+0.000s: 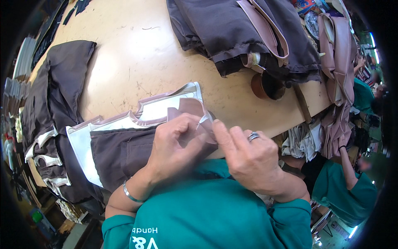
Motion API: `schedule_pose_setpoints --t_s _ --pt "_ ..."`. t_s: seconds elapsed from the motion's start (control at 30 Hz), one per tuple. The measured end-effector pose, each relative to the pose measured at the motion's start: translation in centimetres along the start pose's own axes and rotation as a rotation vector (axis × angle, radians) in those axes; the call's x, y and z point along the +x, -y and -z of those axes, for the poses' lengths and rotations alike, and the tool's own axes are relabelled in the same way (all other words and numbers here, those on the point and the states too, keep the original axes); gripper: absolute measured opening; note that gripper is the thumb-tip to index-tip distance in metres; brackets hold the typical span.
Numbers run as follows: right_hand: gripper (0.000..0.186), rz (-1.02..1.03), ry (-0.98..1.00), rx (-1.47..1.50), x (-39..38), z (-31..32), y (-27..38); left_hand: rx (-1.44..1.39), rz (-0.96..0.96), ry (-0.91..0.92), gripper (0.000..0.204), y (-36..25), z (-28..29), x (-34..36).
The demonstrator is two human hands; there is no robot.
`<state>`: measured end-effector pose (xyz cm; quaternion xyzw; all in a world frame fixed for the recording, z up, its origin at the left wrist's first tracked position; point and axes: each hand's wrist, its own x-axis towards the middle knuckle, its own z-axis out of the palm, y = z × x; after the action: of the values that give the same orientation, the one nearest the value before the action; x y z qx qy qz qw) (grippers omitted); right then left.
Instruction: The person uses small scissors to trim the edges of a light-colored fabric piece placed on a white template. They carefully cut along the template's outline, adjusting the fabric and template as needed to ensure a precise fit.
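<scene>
A pink leather bag piece (pixel 190 107) with white backing and a dark brown lining (pixel 130 145) lies at the table's near edge. My left hand (pixel 176 139), with a metal bangle at the wrist, is closed over its right end. A narrow white strip (pixel 203 120) stands up by the fingers of that hand. My right hand (pixel 251 157), wearing a ring, has curled fingers, with forefinger and thumb closed at the piece's right edge. What lies between those fingertips is hidden.
Brown fabric pieces (pixel 62 83) lie at the left. A dark fabric stack with a pink strap (pixel 265 31) sits at the far right, beside a round brown container (pixel 267 86). Pink leather pieces (pixel 336 54) hang at the right, where a co-worker in a green shirt (pixel 344 191) stands.
</scene>
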<state>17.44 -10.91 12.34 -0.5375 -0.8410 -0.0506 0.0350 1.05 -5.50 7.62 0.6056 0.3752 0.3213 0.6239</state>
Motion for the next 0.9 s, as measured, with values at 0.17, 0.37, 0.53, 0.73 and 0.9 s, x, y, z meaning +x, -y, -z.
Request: schedule_pose_setpoints --t_s 0.17,0.37,0.53,0.73,0.9 --pt "0.046 -0.280 -0.056 0.841 0.4 -0.2 -1.4 0.067 -0.158 0.012 0.011 0.1 0.3 -0.1" --pt "0.038 -0.476 -0.100 1.392 1.2 -2.8 0.5 0.320 -0.296 -0.074 0.016 -0.2 0.2 -0.6" --pt "0.038 -0.305 -0.237 1.233 1.2 -3.7 1.1 0.355 -0.292 -0.104 0.016 0.0 0.2 -0.9" --pt "0.039 -0.297 -0.249 1.082 2.1 -3.4 0.9 0.405 -0.296 -0.100 0.017 -0.3 0.6 -0.3" --pt "0.030 -0.459 -0.250 1.256 3.1 -3.6 0.7 0.242 -0.187 -0.071 0.011 0.1 1.0 0.3"
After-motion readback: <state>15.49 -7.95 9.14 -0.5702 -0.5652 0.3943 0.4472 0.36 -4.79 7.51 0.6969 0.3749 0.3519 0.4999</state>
